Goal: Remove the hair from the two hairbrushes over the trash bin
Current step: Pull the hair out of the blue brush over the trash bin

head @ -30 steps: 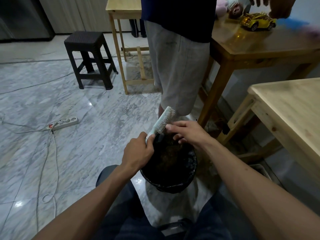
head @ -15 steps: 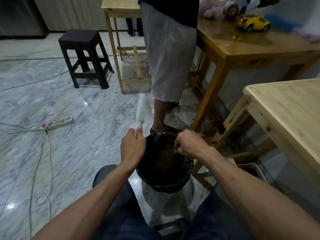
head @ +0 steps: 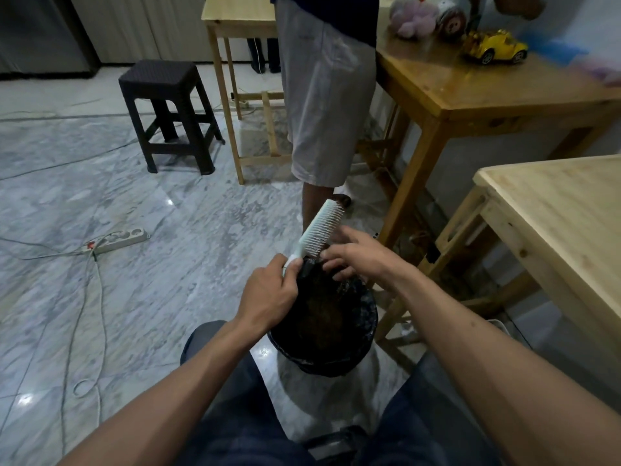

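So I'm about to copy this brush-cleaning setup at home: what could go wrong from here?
The hairbrush head juts past the far rim of the trash bin, so hair picked by the right hand may fall on the marble floor. The left hand grips only the handle end, so tugging could twist it loose. A bystander's leg stands close behind.

A domestic room, probably a living or dining area: polished marble floor [head: 141, 297], wooden table [head: 487, 95] bearing a yellow toy car [head: 494, 47] and plush toys [head: 411, 13]. A dark plastic stool [head: 168, 112] and a power strip [head: 117, 240] with trailing cables occupy the floor.
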Available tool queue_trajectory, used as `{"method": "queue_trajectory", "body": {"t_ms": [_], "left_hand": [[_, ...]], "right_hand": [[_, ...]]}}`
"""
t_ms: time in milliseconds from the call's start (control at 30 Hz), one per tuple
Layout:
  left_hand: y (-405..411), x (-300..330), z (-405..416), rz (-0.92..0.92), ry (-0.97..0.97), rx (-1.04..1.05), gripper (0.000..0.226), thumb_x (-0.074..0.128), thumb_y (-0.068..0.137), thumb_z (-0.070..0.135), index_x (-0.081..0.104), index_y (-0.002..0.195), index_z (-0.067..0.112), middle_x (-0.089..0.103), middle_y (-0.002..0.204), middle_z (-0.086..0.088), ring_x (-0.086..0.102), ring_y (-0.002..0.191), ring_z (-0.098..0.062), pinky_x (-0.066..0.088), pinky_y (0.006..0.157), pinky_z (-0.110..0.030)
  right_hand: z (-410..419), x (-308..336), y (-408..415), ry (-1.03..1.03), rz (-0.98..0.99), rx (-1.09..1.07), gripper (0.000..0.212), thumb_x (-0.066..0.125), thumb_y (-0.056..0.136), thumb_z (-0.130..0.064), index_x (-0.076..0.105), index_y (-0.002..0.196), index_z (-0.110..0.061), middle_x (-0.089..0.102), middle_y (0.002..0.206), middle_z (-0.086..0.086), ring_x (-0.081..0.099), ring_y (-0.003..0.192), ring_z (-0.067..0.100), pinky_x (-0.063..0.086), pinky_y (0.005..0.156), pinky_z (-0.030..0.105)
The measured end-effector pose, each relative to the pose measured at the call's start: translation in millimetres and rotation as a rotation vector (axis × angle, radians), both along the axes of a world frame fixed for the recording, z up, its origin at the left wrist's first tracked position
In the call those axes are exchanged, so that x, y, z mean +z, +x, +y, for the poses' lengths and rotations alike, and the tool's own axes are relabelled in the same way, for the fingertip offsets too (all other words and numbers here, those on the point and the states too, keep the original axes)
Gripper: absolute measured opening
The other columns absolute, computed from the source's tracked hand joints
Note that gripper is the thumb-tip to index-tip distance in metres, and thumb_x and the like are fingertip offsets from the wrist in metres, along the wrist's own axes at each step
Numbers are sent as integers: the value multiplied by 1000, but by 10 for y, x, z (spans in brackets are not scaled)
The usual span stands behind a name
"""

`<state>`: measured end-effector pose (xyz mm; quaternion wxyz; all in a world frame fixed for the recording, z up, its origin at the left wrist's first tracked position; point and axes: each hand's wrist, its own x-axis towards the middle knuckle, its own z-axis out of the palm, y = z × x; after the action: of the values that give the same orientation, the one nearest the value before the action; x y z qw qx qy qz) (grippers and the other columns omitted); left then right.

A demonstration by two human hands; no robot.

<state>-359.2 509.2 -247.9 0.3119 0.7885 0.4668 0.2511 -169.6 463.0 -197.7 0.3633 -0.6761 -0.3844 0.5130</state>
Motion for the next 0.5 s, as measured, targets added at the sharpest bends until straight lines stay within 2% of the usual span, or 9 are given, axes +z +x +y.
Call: {"method": "queue_trajectory", "body": {"t_ms": [67,133,167,267,400,467,500], "left_hand": [[12,-8,-38,-14,-4,5,32,43,101,43,51,79,22,58,60,-4,56,56,-20,36,52,-36],[11,-15,-33,-15,-18,39,35,43,102,42,51,77,19,57,60,-4,54,56,-20,34,51,-35],[9,-18,-23,-10,-38,65,36,42,102,43,50,76,19,56,60,-4,54,56,-20,33,50,-34],[10,-26,47,-19,-123,195,42,39,102,45,47,73,15,56,64,-4,51,59,-20,30,51,-35],[9,-20,117,-16,-133,262,45,36,102,46,47,75,12,55,66,-5,50,59,-22,30,50,-35],[21,-6,99,-15,-113,220,43,38,102,45,49,76,12,56,64,-5,52,58,-21,30,49,-34],[28,6,78,-16,-100,196,42,39,102,45,50,76,14,57,63,-4,53,56,-20,30,49,-33]], "right_hand": [[-35,-15,-10,63,58,-22,29,70,97,-11,68,125,-4,75,108,12,71,84,21,60,66,25],[-79,-93,15,72,-56,-67,16,72,95,-11,76,104,2,76,83,10,67,69,16,57,60,21],[-106,-130,34,63,-139,-72,15,74,94,-11,78,99,2,76,79,10,66,66,15,57,60,22],[-212,-214,89,31,-321,-13,11,77,92,-14,82,95,-5,81,82,10,70,66,13,60,65,24],[-333,-251,158,-10,-512,84,6,79,91,-19,84,92,-16,80,75,0,74,68,8,56,62,18],[-339,-234,181,-58,-562,144,15,76,93,-18,81,107,-19,79,83,-2,75,70,8,55,62,19],[-327,-219,190,-94,-574,184,29,74,93,-16,76,122,-20,78,95,-3,74,70,8,55,60,20]]}}
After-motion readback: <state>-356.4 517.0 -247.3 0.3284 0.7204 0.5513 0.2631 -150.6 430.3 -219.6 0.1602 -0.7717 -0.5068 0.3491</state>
